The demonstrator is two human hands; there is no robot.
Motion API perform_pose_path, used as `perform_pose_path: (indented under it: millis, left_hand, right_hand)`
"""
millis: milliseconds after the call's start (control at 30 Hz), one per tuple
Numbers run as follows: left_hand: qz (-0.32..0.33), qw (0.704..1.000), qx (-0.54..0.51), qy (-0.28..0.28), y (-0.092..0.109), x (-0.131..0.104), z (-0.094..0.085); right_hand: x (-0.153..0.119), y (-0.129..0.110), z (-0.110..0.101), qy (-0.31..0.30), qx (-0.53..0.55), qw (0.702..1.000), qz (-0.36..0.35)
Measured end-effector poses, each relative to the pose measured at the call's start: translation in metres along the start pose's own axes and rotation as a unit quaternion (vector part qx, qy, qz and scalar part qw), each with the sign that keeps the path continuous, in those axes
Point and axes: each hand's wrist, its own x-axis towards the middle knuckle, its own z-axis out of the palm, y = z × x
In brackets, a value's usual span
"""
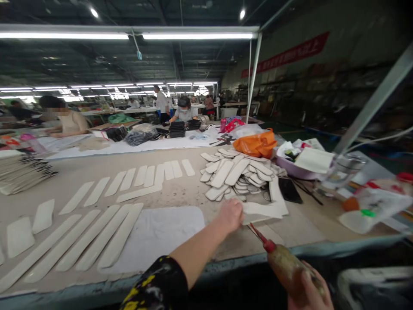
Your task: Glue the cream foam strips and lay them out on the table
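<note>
My right hand [311, 286] is wrapped round a squeeze glue bottle [285, 265], brownish and smeared, with a red nozzle pointing up and to the left. My left hand [230, 214] is closed, its fingers at the left end of a white strip [263, 209] near the table's front edge. Just behind this hand lies a heap of white, dark-edged pieces [237, 172] with rounded ends. Long white strips [97, 237] are laid out slantwise at the left, partly on a pale sheet [167, 232]. Behind them runs a row of shorter white pieces [142, 175].
An orange bag [256, 144] and a purple basin [298, 170] stand behind the heap. A black phone [289, 190] lies to its right. A metal post [377, 99] rises at the right. A stack of pieces [24, 172] is far left. Other people work at tables beyond.
</note>
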Motion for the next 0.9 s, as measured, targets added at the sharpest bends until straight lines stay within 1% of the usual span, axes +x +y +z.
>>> perform_pose_path:
  millis: [33, 100, 167, 200, 233, 300, 367, 400, 467, 500, 567, 633, 733, 800, 900]
  left_hand:
    - [0.000, 1.000, -0.002, 0.008, -0.007, -0.016, -0.011]
    - [-0.002, 1.000, -0.006, 0.021, -0.024, -0.057, -0.030]
    - [-0.001, 0.999, 0.003, 0.035, -0.047, -0.102, -0.044]
    - [-0.004, 1.000, 0.003, 0.026, -0.059, -0.125, -0.049]
    - [-0.011, 1.000, 0.003, 0.012, -0.069, -0.147, -0.052]
    - [-0.031, 0.999, 0.003, -0.021, -0.086, -0.187, -0.052]
    - [-0.059, 0.997, -0.002, -0.045, -0.095, -0.217, -0.046]
    - [-0.076, 0.996, -0.007, -0.052, -0.097, -0.228, -0.042]
    - [-0.102, 0.993, -0.028, -0.050, -0.099, -0.242, -0.034]
    - [-0.107, 0.993, -0.041, -0.038, -0.099, -0.246, -0.031]
    - [-0.100, 0.993, -0.062, -0.001, -0.102, -0.250, -0.029]
    - [-0.077, 0.994, -0.075, 0.020, -0.106, -0.252, -0.032]
    - [-0.043, 0.994, -0.098, -0.007, -0.114, -0.254, -0.037]
    - [-0.038, 0.993, -0.111, -0.021, -0.117, -0.257, -0.038]
    - [-0.045, 0.993, -0.110, 0.001, -0.119, -0.263, -0.032]
  right_hand:
    - [-0.003, -0.003, 0.002, -0.002, 0.030, 0.999, 0.016]
    - [-0.009, -0.008, 0.007, -0.027, 0.069, 0.997, 0.032]
    - [-0.015, -0.011, 0.012, -0.054, 0.098, 0.993, 0.046]
    - [-0.018, -0.010, 0.015, -0.066, 0.107, 0.991, 0.054]
    - [-0.021, -0.009, 0.018, -0.077, 0.110, 0.989, 0.059]
    - [-0.027, -0.005, 0.024, -0.093, 0.097, 0.990, 0.051]
    - [-0.033, 0.001, 0.031, -0.106, 0.057, 0.992, 0.025]
    - [-0.037, 0.003, 0.034, -0.112, 0.035, 0.993, 0.008]
    - [-0.045, 0.006, 0.043, -0.131, -0.009, 0.991, -0.022]
    - [-0.050, 0.007, 0.047, -0.145, -0.030, 0.988, -0.035]
    - [-0.061, 0.006, 0.057, -0.178, -0.064, 0.980, -0.057]
    - [-0.072, 0.005, 0.066, -0.212, -0.093, 0.970, -0.080]
    - [-0.085, 0.010, 0.077, -0.258, -0.125, 0.952, -0.102]
    - [-0.090, 0.015, 0.084, -0.278, -0.141, 0.944, -0.111]
    - [-0.094, 0.021, 0.093, -0.290, -0.160, 0.934, -0.137]
